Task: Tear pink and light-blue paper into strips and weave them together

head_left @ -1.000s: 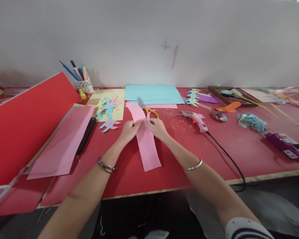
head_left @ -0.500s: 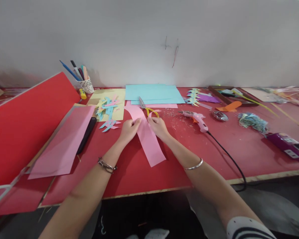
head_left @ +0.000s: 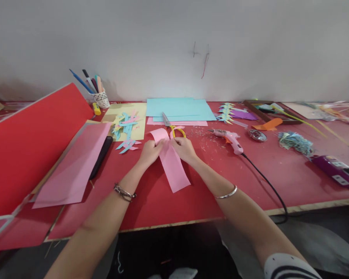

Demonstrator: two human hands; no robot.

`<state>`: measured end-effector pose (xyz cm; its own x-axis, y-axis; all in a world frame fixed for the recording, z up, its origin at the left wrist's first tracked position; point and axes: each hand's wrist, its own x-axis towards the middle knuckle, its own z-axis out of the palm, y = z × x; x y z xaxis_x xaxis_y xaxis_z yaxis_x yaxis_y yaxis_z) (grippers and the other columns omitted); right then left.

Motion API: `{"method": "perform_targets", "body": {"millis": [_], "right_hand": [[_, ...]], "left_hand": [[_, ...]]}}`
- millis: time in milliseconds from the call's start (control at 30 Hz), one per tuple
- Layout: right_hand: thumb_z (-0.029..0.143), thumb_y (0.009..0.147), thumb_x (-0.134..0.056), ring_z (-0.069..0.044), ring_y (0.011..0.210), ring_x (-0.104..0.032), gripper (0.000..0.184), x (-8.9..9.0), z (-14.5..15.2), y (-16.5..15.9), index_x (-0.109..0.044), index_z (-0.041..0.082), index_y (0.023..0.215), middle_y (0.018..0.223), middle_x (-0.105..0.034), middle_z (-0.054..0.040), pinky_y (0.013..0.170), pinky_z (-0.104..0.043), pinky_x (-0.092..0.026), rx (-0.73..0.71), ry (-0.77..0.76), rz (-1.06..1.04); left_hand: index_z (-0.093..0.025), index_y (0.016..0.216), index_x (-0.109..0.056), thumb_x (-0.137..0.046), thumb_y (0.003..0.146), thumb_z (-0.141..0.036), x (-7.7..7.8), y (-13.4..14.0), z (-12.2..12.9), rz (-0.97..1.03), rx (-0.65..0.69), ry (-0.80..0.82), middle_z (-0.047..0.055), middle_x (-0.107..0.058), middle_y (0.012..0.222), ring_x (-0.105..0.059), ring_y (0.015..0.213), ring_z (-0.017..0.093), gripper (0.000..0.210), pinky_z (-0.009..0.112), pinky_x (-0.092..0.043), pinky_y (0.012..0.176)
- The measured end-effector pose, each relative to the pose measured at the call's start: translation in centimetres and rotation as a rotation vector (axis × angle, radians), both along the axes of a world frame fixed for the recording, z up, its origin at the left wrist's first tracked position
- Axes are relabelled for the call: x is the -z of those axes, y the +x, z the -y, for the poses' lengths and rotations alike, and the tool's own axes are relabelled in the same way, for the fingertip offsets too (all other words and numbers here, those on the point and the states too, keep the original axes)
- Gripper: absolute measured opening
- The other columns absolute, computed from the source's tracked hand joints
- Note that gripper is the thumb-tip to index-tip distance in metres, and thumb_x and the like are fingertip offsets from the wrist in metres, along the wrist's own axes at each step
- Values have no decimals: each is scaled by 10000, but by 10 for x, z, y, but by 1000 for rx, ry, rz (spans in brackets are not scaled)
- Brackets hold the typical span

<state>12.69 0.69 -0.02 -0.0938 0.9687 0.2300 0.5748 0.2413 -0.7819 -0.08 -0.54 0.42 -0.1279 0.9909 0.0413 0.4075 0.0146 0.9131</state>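
Left hand (head_left: 150,152), right hand (head_left: 185,150) pinch pink strip (head_left: 175,170); long axis slants far-left to near-right.

No readable text or numbers.

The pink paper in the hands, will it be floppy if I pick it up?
Probably a bit floppy: the pink paper curves at its far end, beyond the left hand. It may hold some shape, since its near end looks fairly flat. It's likely very light too, because it looks thin.
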Motion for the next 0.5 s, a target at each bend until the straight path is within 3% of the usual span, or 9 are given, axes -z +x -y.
{"method": "perform_targets", "body": {"millis": [233,333,500], "right_hand": [[297,735,-356,-80,419,-295,331,-2,-1,1,-243,193,441,419,-267,38,451,-236,-175,58,-15,-2],[345,733,-380,-74,431,-285,340,-3,-1,2,-248,191,460,439,-253,46,447,-227,-176,-13,-29,-14],[262,722,-375,-67,438,-263,308,-3,1,3,-216,186,469,449,-228,50,454,-222,-175,-74,-38,-3]], "left_hand": [[-205,379,-219,-540,669,-355,0,-1,0,-16,-21,3,-68,-192,375,-203,377,60,458,232,-135,386],[-203,381,-235,-526,678,-360,0,-1,-1,-4,-36,3,-66,-196,378,-221,382,63,444,230,-143,387],[-205,402,-221,-514,679,-377,-1,-1,0,19,-20,-7,-68,-194,395,-216,391,63,439,229,-157,393]]}}
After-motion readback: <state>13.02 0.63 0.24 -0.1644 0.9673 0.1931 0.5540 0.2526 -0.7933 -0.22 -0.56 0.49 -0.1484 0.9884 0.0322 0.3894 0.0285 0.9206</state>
